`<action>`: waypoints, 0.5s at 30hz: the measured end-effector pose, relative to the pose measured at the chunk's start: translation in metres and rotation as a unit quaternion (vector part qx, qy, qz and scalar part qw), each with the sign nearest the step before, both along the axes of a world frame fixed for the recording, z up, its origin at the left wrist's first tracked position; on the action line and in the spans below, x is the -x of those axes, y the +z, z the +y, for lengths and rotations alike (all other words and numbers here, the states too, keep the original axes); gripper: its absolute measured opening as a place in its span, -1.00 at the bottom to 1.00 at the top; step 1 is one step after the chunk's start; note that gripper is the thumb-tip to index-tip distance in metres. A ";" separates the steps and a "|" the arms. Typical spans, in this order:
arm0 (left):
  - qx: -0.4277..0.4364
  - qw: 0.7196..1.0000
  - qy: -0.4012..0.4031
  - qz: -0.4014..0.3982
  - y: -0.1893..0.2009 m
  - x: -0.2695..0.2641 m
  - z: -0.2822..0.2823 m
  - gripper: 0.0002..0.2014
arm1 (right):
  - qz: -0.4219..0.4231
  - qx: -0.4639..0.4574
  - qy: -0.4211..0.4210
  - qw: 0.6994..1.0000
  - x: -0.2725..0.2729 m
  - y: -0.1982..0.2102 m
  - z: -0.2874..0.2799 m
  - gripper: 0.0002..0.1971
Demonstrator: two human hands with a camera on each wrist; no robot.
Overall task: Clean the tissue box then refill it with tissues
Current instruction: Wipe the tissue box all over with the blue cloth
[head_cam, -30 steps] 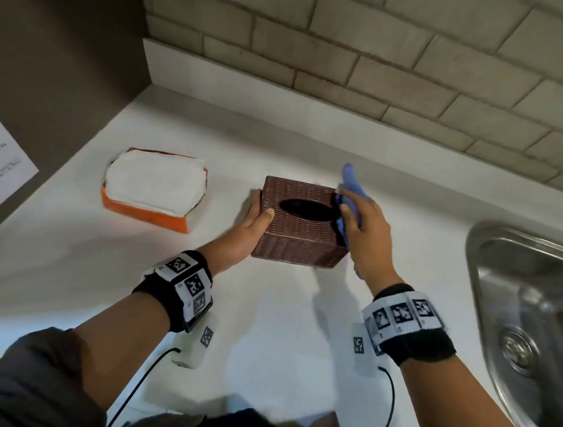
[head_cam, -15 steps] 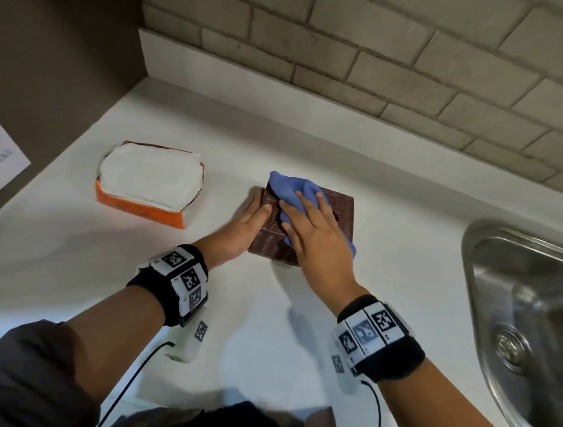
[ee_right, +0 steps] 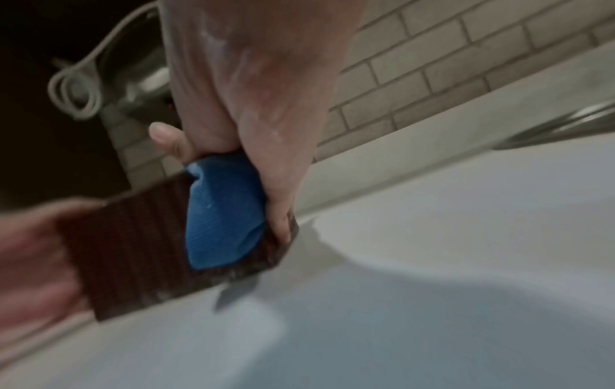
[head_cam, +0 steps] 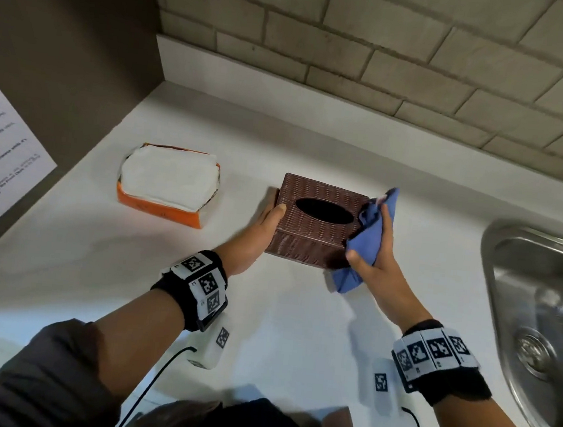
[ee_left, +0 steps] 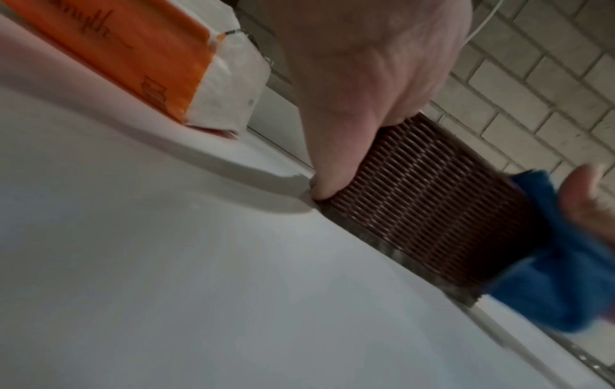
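A brown woven tissue box [head_cam: 316, 230] with an empty oval slot stands on the white counter [head_cam: 297, 318]. My left hand [head_cam: 265, 225] holds its left side, thumb on the top edge. My right hand [head_cam: 377, 257] grips a blue cloth [head_cam: 366, 245] and presses it against the box's right side. In the left wrist view, the left hand [ee_left: 366, 92] grips the box [ee_left: 432, 205], with the cloth [ee_left: 549, 276] beyond it. In the blurred right wrist view, the cloth [ee_right: 223, 210] lies on the box [ee_right: 133, 250] under my right hand [ee_right: 259, 105]. An opened orange tissue pack [head_cam: 167, 185] lies to the left.
A steel sink [head_cam: 541, 290] is set into the counter at the right. A brick backsplash [head_cam: 358, 48] runs behind the box. A brown side wall with a printed sheet [head_cam: 0, 158] closes off the left.
My right hand swept the blue cloth from the right side across the top of the box and back down to its right side. The left hand stayed on the left side.
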State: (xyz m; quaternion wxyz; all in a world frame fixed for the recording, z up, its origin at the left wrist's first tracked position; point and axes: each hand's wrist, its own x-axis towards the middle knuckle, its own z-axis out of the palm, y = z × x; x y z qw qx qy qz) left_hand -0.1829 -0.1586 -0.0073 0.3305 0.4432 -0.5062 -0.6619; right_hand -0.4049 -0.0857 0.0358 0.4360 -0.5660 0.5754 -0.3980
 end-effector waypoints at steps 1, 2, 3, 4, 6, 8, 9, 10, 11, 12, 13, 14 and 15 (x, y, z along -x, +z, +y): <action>-0.015 1.000 0.011 0.007 0.000 0.002 0.000 -0.46 | -0.003 -0.002 -0.008 1.000 -0.002 -0.001 0.000 -0.05; -0.030 0.999 0.019 0.014 0.007 0.005 0.003 -0.49 | -0.007 -0.006 -0.020 1.000 -0.003 0.000 0.000 -0.04; -0.040 0.999 0.026 0.016 0.012 0.006 0.004 -0.48 | -0.012 -0.008 -0.027 1.000 -0.003 0.003 -0.003 -0.06; -0.058 0.998 0.033 0.017 0.013 0.008 0.002 -0.40 | -0.012 -0.010 -0.030 0.999 -0.003 0.007 -0.006 -0.09; -0.105 0.993 0.047 0.011 0.022 0.006 0.003 -0.21 | -0.006 -0.020 -0.026 0.999 0.000 0.016 -0.012 -0.13; -0.122 0.992 0.042 -0.010 0.033 0.004 0.003 -0.17 | 0.008 -0.031 -0.025 0.999 0.002 0.021 -0.019 -0.12; -0.118 0.992 0.039 -0.018 0.039 0.004 0.005 -0.22 | 0.027 -0.027 -0.023 0.999 0.002 0.023 -0.021 -0.13; -0.129 0.990 0.047 -0.019 0.041 0.004 0.004 -0.28 | 0.064 -0.014 -0.020 0.998 0.000 0.025 -0.023 -0.14; -0.140 0.989 0.051 -0.019 0.044 0.005 0.004 -0.34 | 0.114 0.005 -0.016 0.993 -0.001 0.025 -0.024 -0.16; -0.151 0.987 0.053 -0.017 0.047 0.005 0.005 -0.38 | 0.166 0.029 -0.014 0.986 -0.003 0.026 -0.023 -0.22; -0.162 0.985 0.051 -0.018 0.048 0.005 0.006 -0.41 | 0.214 0.061 -0.014 0.975 -0.007 0.027 -0.020 -0.29; -0.174 0.983 0.049 -0.020 0.049 0.006 0.006 -0.41 | 0.255 0.100 -0.012 0.962 -0.012 0.027 -0.017 -0.36; -0.182 0.982 0.047 -0.026 0.051 0.003 0.009 -0.42 | 0.289 0.141 -0.008 0.947 -0.016 0.027 -0.014 -0.38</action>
